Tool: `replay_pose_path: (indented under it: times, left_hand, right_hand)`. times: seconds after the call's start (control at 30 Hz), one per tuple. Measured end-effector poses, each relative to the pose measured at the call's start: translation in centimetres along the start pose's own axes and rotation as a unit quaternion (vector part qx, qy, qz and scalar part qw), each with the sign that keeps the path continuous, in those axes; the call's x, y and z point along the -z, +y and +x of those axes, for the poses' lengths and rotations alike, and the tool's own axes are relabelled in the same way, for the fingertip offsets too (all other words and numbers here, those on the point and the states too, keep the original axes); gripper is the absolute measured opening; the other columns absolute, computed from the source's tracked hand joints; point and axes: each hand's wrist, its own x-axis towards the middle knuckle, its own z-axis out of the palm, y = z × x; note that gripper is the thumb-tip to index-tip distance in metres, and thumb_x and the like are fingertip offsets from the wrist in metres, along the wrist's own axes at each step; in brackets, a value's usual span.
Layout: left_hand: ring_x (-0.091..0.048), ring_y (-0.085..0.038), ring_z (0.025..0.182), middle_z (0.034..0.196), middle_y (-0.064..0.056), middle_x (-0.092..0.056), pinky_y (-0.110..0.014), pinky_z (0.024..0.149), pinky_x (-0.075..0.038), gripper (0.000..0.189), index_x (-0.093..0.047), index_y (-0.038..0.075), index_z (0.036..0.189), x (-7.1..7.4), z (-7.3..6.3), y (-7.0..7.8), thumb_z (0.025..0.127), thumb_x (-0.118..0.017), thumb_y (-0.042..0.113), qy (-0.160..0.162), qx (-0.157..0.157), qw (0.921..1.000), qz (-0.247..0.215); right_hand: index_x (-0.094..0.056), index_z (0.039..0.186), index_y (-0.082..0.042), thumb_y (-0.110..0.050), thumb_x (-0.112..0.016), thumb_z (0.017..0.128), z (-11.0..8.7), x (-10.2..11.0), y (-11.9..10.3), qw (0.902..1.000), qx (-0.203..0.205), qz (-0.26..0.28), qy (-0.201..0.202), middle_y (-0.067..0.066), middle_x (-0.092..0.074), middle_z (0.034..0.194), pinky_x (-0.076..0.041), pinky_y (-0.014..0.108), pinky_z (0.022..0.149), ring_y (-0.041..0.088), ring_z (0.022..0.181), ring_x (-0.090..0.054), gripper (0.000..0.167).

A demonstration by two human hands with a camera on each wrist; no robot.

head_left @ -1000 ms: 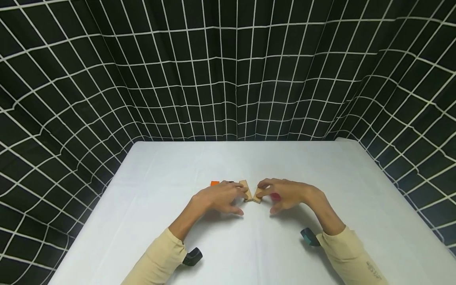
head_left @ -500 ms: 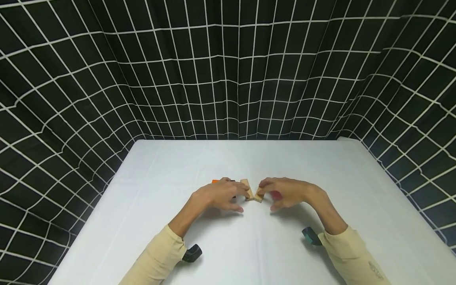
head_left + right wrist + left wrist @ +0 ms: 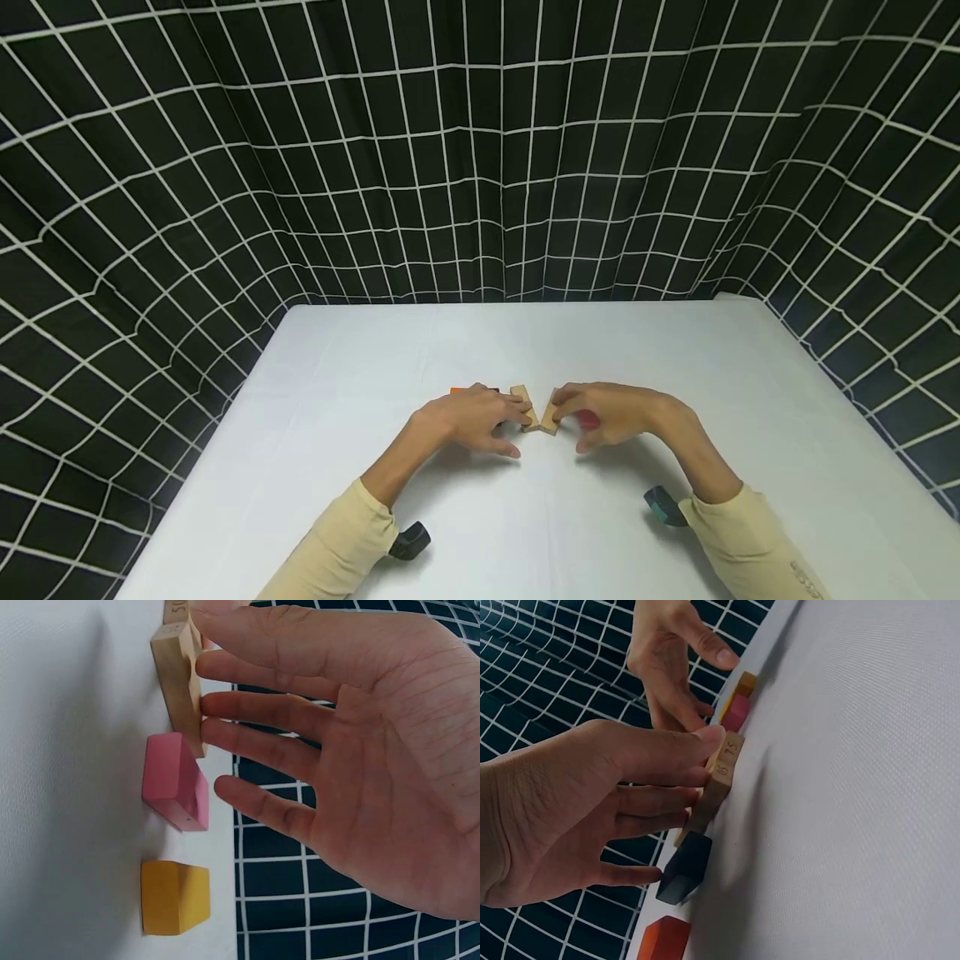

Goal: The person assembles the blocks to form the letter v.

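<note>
Two plain wooden blocks lie in a V on the white table, their near ends meeting. Against the left wooden block (image 3: 519, 391) rest the fingertips of my left hand (image 3: 478, 417), thumb held out. Nearly straight fingers of my right hand (image 3: 617, 410) touch the outer side of the right wooden block (image 3: 549, 419). Small dark digits mark the near ends in the left wrist view. A pink block (image 3: 174, 778) sits under my right hand, with a yellow block (image 3: 174, 898) beyond it. Beside my left fingers stand a black block (image 3: 685, 868) and an orange block (image 3: 665, 939).
White cloth covers the table (image 3: 375, 342). Dark curtains (image 3: 480, 150) with a white grid surround its back and sides. A black device (image 3: 410, 542) sits at the left cuff, and another black device (image 3: 664, 507) at the right cuff.
The whole head view has shifted slightly. Both hands keep their places at the wooden blocks, and the V looks much the same.
</note>
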Motion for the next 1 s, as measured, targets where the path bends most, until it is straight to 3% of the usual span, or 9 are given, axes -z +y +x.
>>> replay_pose_path:
  times: [0.2,0.33,0.43,0.53,0.7,0.83,1.0]
  left_hand:
    - [-0.062,-0.020,0.137,0.159,0.006,-0.054,-0.040,0.120,-0.046,0.054,-0.061,0.029,0.147,-0.2,0.0,0.4,0.100,-0.064,0.055,-0.015,-0.007,0.9995,0.026]
    - [-0.055,-0.021,0.145,0.165,0.002,-0.047,-0.041,0.123,-0.043,0.058,-0.056,0.030,0.152,-0.1,0.0,0.7,0.101,-0.062,0.056,-0.026,-0.012,0.9986,0.043]
    - [-0.039,-0.019,0.157,0.170,0.000,-0.036,-0.042,0.132,-0.032,0.062,-0.050,0.028,0.156,-0.1,-0.1,0.9,0.102,-0.059,0.056,-0.038,-0.008,0.9978,0.053]
    - [-0.032,-0.016,0.160,0.171,0.000,-0.034,-0.042,0.135,-0.024,0.064,-0.048,0.026,0.158,-0.1,0.0,0.9,0.103,-0.056,0.058,-0.044,-0.015,0.9958,0.079]
    - [-0.031,-0.017,0.161,0.171,-0.003,-0.036,-0.043,0.135,-0.023,0.065,-0.046,0.021,0.159,-0.2,0.1,0.9,0.105,-0.052,0.058,-0.041,-0.034,0.9926,0.110]
    - [-0.031,-0.019,0.161,0.171,-0.006,-0.035,-0.042,0.135,-0.024,0.067,-0.044,0.019,0.160,-0.3,0.2,0.9,0.106,-0.051,0.058,-0.041,-0.039,0.9925,0.108]
    - [-0.030,-0.020,0.161,0.172,-0.007,-0.032,-0.039,0.135,-0.023,0.069,-0.041,0.018,0.161,-0.4,0.3,0.7,0.106,-0.047,0.059,-0.040,-0.038,0.9925,0.109]
  right_hand:
    - [-0.070,0.133,-0.016,-0.023,-0.084,0.087,-0.5,-0.3,0.1,0.9999,0.000,0.011,-0.004,0.014,-0.055,0.153,-0.042,0.062,0.120,0.041,0.144,-0.052,0.049]
    - [-0.067,0.138,-0.010,-0.021,-0.083,0.088,-0.8,0.1,0.3,0.9998,0.015,0.003,0.008,0.014,-0.058,0.150,-0.046,0.059,0.118,0.037,0.140,-0.056,0.053]
    - [-0.067,0.138,-0.011,-0.018,-0.082,0.089,-1.3,0.6,0.6,0.9995,0.016,-0.001,0.028,0.012,-0.060,0.147,-0.049,0.057,0.115,0.033,0.134,-0.059,0.052]
    - [-0.067,0.138,-0.011,-0.016,-0.081,0.090,-1.9,1.1,0.9,0.9987,0.010,0.000,0.049,0.012,-0.062,0.144,-0.053,0.055,0.110,0.032,0.128,-0.062,0.050]
    - [-0.065,0.140,-0.008,-0.014,-0.080,0.091,-2.6,1.6,1.7,0.9973,-0.011,-0.016,0.071,0.013,-0.063,0.143,-0.054,0.057,0.108,0.036,0.129,-0.062,0.052]
    - [-0.065,0.139,-0.007,-0.009,-0.080,0.089,-2.9,1.4,2.6,0.9959,-0.026,-0.028,0.082,0.014,-0.063,0.143,-0.052,0.061,0.110,0.040,0.133,-0.060,0.052]
    - [-0.068,0.136,-0.013,-0.014,-0.084,0.087,-2.7,0.6,3.3,0.9915,-0.024,-0.072,0.106,0.018,-0.063,0.144,-0.052,0.065,0.108,0.043,0.132,-0.061,0.051]
